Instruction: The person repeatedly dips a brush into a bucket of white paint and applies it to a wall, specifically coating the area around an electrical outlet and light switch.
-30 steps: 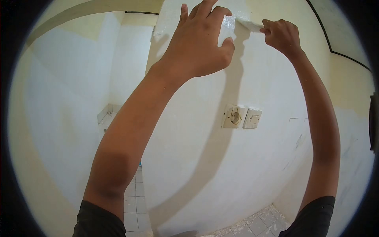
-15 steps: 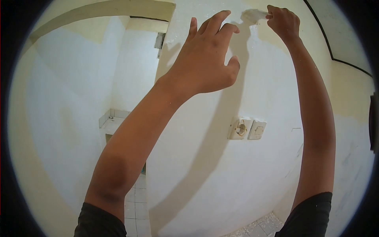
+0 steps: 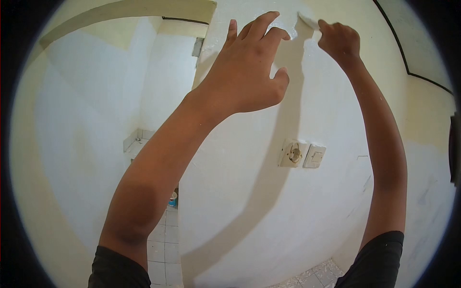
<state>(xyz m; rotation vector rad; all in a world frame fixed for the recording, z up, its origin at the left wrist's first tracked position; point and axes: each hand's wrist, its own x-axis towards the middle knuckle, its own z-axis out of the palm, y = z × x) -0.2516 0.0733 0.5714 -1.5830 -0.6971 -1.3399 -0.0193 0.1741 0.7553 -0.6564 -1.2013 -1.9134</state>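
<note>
High on the wall, my right hand point(image 3: 341, 42) is closed around the handle of what looks like a putty knife point(image 3: 309, 22). Its pale blade points left and lies against the wall point(image 3: 331, 110), where a wet-looking white patch point(image 3: 292, 24) borders the yellowish paint. My left hand point(image 3: 252, 65) is raised beside it, back towards me, fingers spread and slightly bent, with nothing visible in it. Its fingertips overlap the white patch in this view. The handle is mostly hidden by my right fist.
Below my hands, a round socket point(image 3: 294, 153) and a light switch point(image 3: 315, 156) sit on the wall. Left of it an arched opening point(image 3: 120, 14) shows a tiled ledge point(image 3: 137, 139) and a small blue-and-white tub point(image 3: 173, 199). Pale debris lies on the floor tiles point(image 3: 314, 276) below.
My right hand has moved slightly left and down, and the blade has turned from broad side to nearly edge-on. My left hand keeps almost the same pose. The view has shifted a little.
</note>
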